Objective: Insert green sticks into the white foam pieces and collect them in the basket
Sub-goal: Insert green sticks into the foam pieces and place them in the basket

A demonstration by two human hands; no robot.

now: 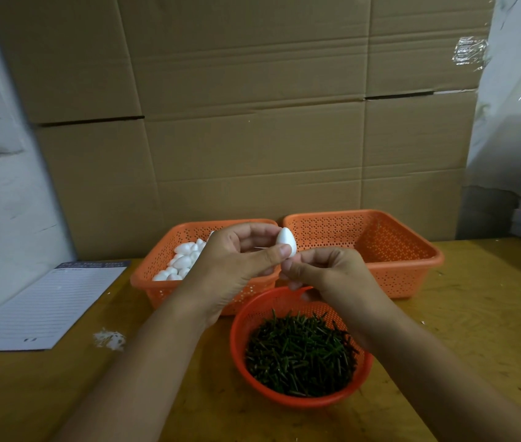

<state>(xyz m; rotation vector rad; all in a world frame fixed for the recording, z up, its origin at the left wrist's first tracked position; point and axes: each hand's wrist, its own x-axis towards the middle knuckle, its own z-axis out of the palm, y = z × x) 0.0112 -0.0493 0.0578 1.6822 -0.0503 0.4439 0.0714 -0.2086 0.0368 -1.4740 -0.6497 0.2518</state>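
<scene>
Closest in, a round orange mesh bowl is sitting on the yellowish wooden table, heaped with short, thin, dark green sticks lying every which way. Left of it, a small scatter of white foam crumbs is dusting the wood, and a lined notepad is lying flat near the table's left edge.

Just above the bowl, both hands are meeting. The left hand is pinching a smooth, egg-shaped white foam piece between thumb and curled fingers, the pointed end standing up clear of the fingertips. The right hand is curling in right beside it, thumb and forefinger pressing together at the foam's lower end; whatever they are nipping is hidden, so I cannot tell what it is.

Behind the hands, two rectangular perforated orange plastic baskets are standing side by side, touching. The left basket is holding a pile of more white foam eggs; the right basket is showing only its dotted floor. Furthest back, creased brown cardboard boxes are walling off the scene.
</scene>
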